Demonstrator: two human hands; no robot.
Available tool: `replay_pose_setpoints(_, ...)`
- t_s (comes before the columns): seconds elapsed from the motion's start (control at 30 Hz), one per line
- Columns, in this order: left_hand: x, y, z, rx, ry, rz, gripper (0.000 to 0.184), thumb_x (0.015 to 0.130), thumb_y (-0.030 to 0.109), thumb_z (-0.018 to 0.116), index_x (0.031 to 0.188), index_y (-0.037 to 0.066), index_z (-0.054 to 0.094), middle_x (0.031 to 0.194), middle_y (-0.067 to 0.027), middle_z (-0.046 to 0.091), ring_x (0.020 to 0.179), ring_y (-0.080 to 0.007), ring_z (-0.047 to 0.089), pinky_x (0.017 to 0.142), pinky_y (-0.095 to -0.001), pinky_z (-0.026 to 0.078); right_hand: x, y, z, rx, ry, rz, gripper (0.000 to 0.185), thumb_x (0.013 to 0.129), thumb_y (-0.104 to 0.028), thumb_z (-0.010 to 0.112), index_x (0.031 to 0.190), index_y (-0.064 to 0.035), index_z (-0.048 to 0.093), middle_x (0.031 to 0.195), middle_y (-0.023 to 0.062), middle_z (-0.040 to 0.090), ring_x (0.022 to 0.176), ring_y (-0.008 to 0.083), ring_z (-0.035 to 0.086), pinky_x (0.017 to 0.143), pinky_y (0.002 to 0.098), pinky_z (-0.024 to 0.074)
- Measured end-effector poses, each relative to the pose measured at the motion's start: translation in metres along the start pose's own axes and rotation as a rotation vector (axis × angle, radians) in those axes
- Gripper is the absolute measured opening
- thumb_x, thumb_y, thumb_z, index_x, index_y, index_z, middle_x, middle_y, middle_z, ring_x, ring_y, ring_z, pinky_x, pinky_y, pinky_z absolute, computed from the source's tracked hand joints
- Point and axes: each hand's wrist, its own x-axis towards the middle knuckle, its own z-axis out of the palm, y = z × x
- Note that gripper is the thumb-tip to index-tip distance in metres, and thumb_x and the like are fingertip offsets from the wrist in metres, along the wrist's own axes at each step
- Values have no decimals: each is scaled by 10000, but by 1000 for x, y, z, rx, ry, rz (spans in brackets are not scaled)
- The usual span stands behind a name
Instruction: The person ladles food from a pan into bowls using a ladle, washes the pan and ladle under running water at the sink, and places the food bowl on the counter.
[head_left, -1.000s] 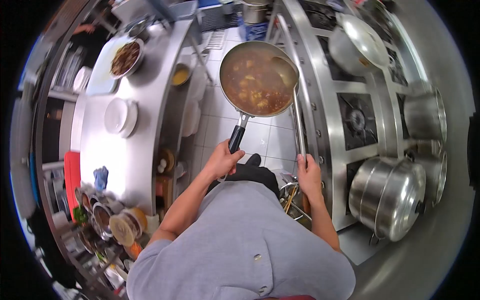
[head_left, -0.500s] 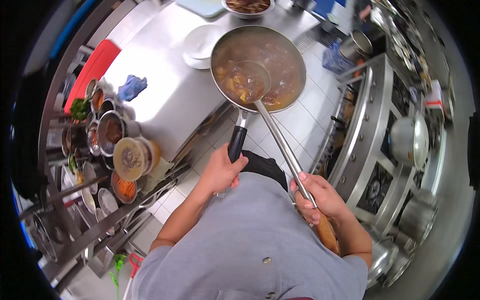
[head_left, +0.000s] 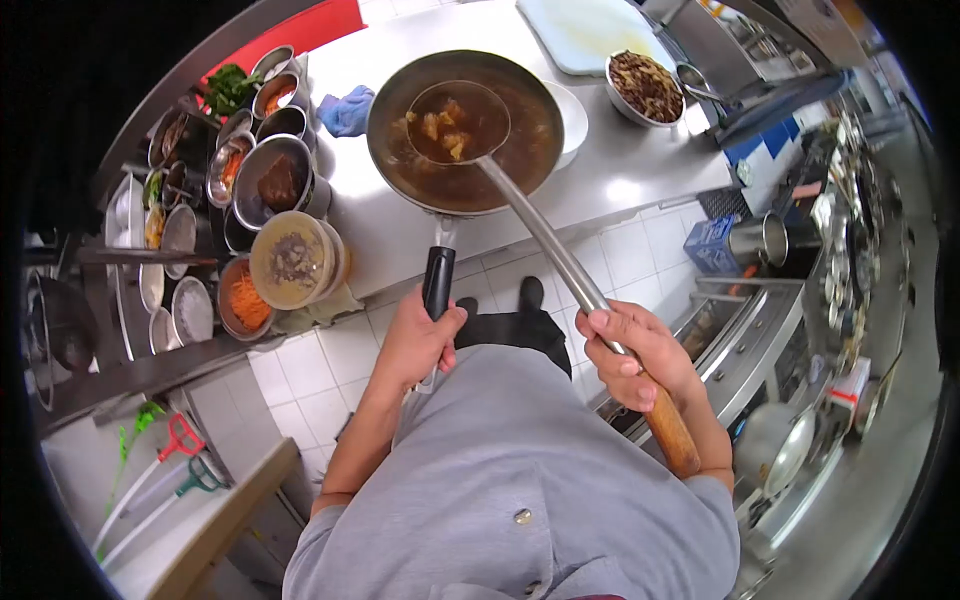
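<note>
A frying pan (head_left: 376,150) full of brown broth (head_left: 530,140) is held out in front of me, over the edge of the steel counter. My left hand (head_left: 418,338) is closed round its black handle. My right hand (head_left: 640,355) grips a long ladle (head_left: 545,235) near where the steel shaft meets the wooden end. The ladle's round bowl lies inside the pan with yellowish-brown chunks (head_left: 440,130) in it. Partly covered by the pan, a white plate (head_left: 572,125) sits on the counter behind.
Left of the pan lie a blue cloth (head_left: 346,111), several metal bowls and pots, and a tub (head_left: 290,262) with a cloudy lid. A bowl of dark strips (head_left: 645,88) and a pale cutting board (head_left: 590,35) occupy the right side. The stove (head_left: 745,345) stands to my right.
My body has turned left, bringing the pan from over the floor gap to above the counter. Both hands keep their grips, and the ladle bowl has shifted within the pan.
</note>
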Motion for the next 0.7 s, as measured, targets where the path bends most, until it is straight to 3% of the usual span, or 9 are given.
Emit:
replay_pose_setpoints(0.43,64,0,83,-231,373,89,167,893,116,622,919,35,478,584,-8,474,409,-117,505,367,-270,406,16,-117,-110,-159,-97,-58,211,1037,-205,465,967,-7,483,526,-31,402,279,54,354,230,217,305)
replay_pose_setpoints(0.5,73,-6,91,-268,392,98,164,892,112,621,916,38,476,584,-7,472,407,-116,500,365,-270,402,22,-124,-126,-227,-50,-57,193,1015,-221,517,907,-65,479,548,-28,431,312,55,375,271,214,312)
replay_pose_setpoints(0.7,76,-14,100,-270,446,114,165,888,105,623,906,48,469,585,-4,467,390,-112,480,351,-266,382,74,-106,-184,-409,20,-85,205,1003,-224,533,881,-77,456,559,-23,422,343,66,386,306,238,339)
